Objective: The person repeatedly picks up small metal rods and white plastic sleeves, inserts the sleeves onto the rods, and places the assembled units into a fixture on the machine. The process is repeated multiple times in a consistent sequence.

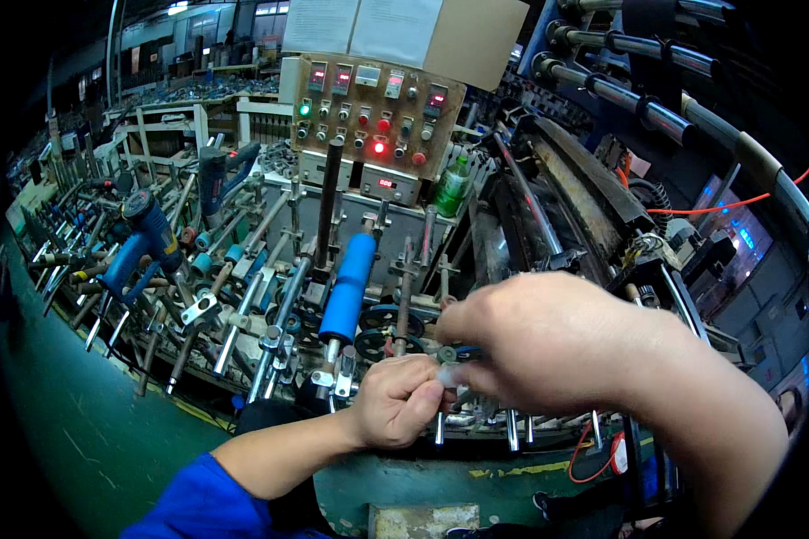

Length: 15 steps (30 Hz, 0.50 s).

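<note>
Your left hand [395, 400] and right hand [548, 341] both pinch a small clear piece [451, 375] between closed fingertips, below the blue roller [349, 287].

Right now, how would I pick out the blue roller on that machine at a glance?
Start at the control panel with red and green lights at top centre. Just below it, a blue roller slants down toward the left hand. It is the only thick, smooth, bright blue cylinder among thin bare metal rods.
</note>
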Motion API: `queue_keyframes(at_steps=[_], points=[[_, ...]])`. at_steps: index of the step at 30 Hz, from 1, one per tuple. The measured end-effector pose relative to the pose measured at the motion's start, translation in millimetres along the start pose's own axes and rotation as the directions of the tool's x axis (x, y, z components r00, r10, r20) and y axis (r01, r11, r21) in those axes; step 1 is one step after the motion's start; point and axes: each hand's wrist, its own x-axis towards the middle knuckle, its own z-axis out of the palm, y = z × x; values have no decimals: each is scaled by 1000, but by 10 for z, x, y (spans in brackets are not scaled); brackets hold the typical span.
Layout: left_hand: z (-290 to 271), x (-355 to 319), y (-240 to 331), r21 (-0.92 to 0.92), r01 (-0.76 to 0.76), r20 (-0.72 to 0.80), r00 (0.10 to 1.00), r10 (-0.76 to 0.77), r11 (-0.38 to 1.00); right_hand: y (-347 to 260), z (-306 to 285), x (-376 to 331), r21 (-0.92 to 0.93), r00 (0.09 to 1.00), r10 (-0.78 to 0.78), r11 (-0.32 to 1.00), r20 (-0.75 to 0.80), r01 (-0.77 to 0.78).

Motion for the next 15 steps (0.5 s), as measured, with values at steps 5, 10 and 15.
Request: queue_keyframes(at_steps=[5, 10, 15], points=[[-19, 54, 21, 88, -99, 18, 995, 98, 991, -39, 67, 62, -45, 994, -30, 998, 108, 35], [-3, 16, -21, -21, -34, -42, 999, 33, 999, -24, -1, 32, -5, 990, -10, 1000, 137, 10], [13, -55, -60, -25, -26, -129, 991, 22, 999, -49, 35, 42, 2, 994, 10, 1000, 105, -10]])
